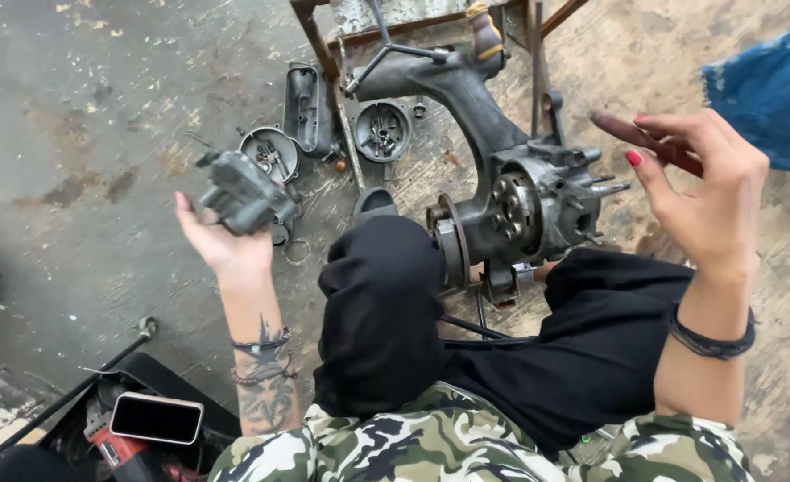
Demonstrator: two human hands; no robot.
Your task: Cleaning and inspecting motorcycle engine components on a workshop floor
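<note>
Left hand (221, 239) raised over the concrete floor (74, 178), palm up, fingers curled around a grey metal part (241, 192), gripped from below. Right hand (703, 192) raised at the far side, fingers loosely bent around a dark reddish rod (631, 134), which sticks out toward the engine; grip looks light. Engine casing (511, 201) sits on the floor between the hands, just beyond the knees in black cloth. Two round lids (270, 152) with small parts lie near the left hand. Phone (157, 417) rests on a toolbox by the left forearm
</note>
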